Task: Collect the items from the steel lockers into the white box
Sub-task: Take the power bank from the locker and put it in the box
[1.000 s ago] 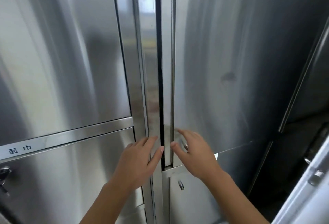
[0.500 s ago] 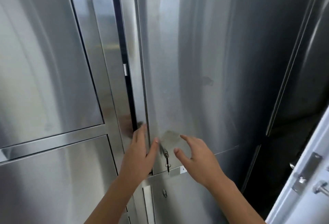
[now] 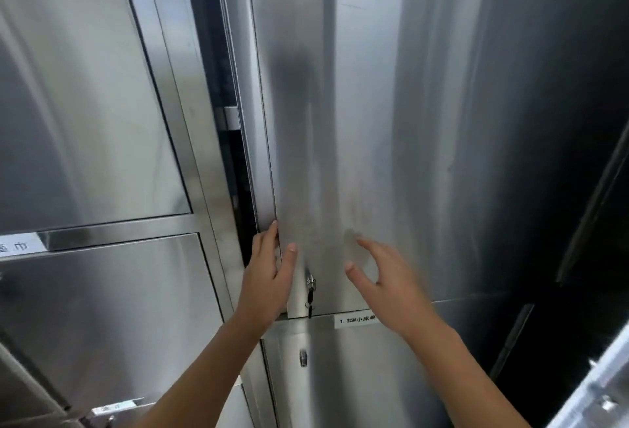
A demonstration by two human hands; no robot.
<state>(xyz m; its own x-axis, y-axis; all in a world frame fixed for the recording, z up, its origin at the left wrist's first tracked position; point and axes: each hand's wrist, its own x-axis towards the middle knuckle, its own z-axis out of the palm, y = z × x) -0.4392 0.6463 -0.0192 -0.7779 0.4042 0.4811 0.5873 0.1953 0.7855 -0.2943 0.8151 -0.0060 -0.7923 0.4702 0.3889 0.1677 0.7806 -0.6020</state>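
A tall steel locker door (image 3: 374, 121) fills the middle of the view, swung slightly out from the frame. A dark gap (image 3: 235, 162) shows along its left edge. My left hand (image 3: 269, 278) curls its fingers around that edge near the bottom corner. My right hand (image 3: 384, 278) hovers just off the door face with spread fingers, holding nothing. Between both hands sits a lock with a key (image 3: 310, 286) hanging in it. The locker's contents and the white box are out of sight.
Two shut steel doors (image 3: 85, 104) stand at the left, one above the other, with a white label (image 3: 18, 245) between them. Below the open door lies a lower door (image 3: 357, 376) with a lock and a white label (image 3: 355, 320). A white door edge (image 3: 599, 390) intrudes at bottom right.
The right locker door has swung outward and the dark gap at its left edge has widened. My left hand went from resting on the frame to hooking the door's edge. My right hand lifted off.
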